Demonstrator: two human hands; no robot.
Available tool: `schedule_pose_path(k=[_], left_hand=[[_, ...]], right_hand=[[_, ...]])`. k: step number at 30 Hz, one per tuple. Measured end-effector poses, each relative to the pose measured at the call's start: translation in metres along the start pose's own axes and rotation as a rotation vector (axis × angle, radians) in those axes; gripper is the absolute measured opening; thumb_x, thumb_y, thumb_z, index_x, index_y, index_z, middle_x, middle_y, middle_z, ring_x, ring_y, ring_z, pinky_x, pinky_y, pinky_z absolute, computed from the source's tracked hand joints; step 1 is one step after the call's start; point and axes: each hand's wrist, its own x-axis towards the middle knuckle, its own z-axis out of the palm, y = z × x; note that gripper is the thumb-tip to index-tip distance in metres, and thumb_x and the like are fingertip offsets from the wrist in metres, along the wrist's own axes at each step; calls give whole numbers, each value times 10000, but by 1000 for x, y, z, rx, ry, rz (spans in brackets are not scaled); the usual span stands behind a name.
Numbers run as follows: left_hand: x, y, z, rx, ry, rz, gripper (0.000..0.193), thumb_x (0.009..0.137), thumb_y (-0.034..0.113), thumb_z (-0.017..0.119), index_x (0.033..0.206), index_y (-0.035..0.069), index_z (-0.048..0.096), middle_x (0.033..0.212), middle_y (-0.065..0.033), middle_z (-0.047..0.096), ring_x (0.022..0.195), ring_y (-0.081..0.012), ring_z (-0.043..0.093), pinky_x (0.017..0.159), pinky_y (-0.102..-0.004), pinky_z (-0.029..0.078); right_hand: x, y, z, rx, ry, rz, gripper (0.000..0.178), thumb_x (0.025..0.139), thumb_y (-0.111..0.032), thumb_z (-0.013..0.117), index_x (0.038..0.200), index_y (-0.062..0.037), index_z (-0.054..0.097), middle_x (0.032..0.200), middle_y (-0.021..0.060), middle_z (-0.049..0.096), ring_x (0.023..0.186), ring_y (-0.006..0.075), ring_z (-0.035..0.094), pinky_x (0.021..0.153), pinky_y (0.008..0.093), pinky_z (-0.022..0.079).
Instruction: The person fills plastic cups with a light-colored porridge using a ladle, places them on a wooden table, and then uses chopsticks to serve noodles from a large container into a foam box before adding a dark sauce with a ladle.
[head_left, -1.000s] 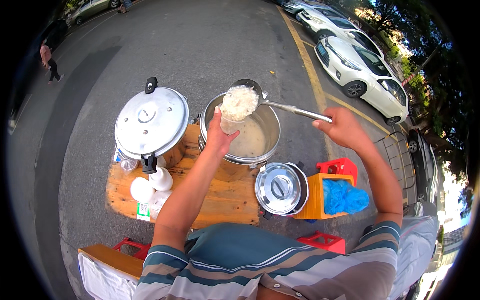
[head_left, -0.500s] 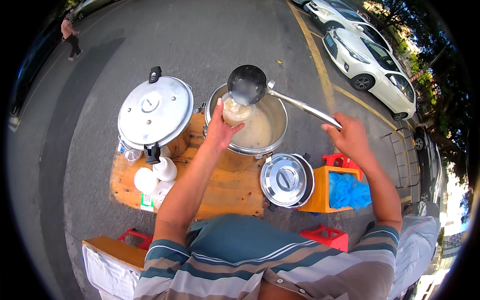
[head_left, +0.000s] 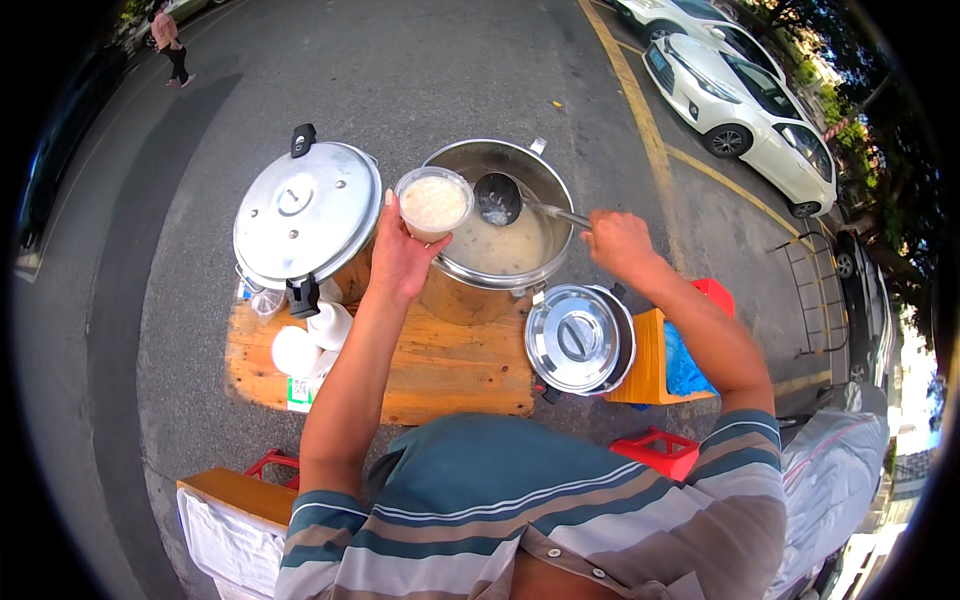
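My left hand (head_left: pixel 404 258) is closed round a clear plastic cup (head_left: pixel 434 203), filled close to its rim with pale, lumpy porridge-like food. The cup is held upright at the left rim of a large steel pot (head_left: pixel 556 225). My right hand (head_left: pixel 618 243) grips the metal handle of a ladle (head_left: pixel 500 199). The ladle's dark bowl is inside the pot, over the cloudy pale liquid (head_left: pixel 503 247), with a little whitish residue in it. To the left stands a large pot closed by a silver clamp lid (head_left: pixel 308 213) with black handles.
A wooden table (head_left: pixel 460 375) bears the pots and white containers (head_left: pixel 298 352). Right of it are a smaller lidded pot (head_left: pixel 572 340), an orange box (head_left: pixel 648 362) with blue plastic bags (head_left: pixel 686 362), and red stools (head_left: pixel 655 452). White cars (head_left: pixel 742 105) are parked beyond; a person (head_left: pixel 169 46) walks far left.
The ladle has gone from above the cup down into the pot, my right hand lowering with it. My left hand has drawn the cup leftward to the pot's rim; it looks fuller.
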Motion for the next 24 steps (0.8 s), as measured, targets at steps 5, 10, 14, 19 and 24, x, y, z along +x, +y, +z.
schedule_pose_path(k=[5,10,14,19,24], left_hand=[[-9,2,-12,8,-4,36,769,1014,656,491,1536,103,371,1545,-127,447,1408,-312,475,1104,-562,443],[-17,5,-27,-31,4,26,674,1043,639,444,1504,148,430,1532,-73,465,1398,-271,475,1115,-540,411],[-16,-1,-29,-48,9,16,673,1039,636,459,1503,149,432,1536,-67,463,1391,-265,481,1107,-529,418],[-6,-12,-30,-72,13,4,678,1035,636,474,1500,144,435,1535,-61,467,1374,-259,491,1106,-520,414],[0,-16,-21,-71,-42,-24,703,1026,647,483,1511,141,424,1554,-64,446,1392,-263,473,1144,-535,361]], right_hand=[[0,-1,30,139,-176,53,317,891,-318,740,930,-4,733,888,233,732,891,420,716,800,518,556],[-2,12,-5,323,-227,206,357,873,-355,762,915,-1,743,836,215,723,830,388,709,764,487,534],[-9,33,-44,449,-198,232,381,879,-367,761,915,11,733,733,160,685,705,295,671,682,438,498],[-25,29,-103,496,-108,207,402,895,-379,758,916,21,724,677,103,627,651,197,596,621,397,453],[-41,21,-138,514,-44,163,376,911,-351,751,924,23,714,675,83,604,651,169,566,612,378,440]])
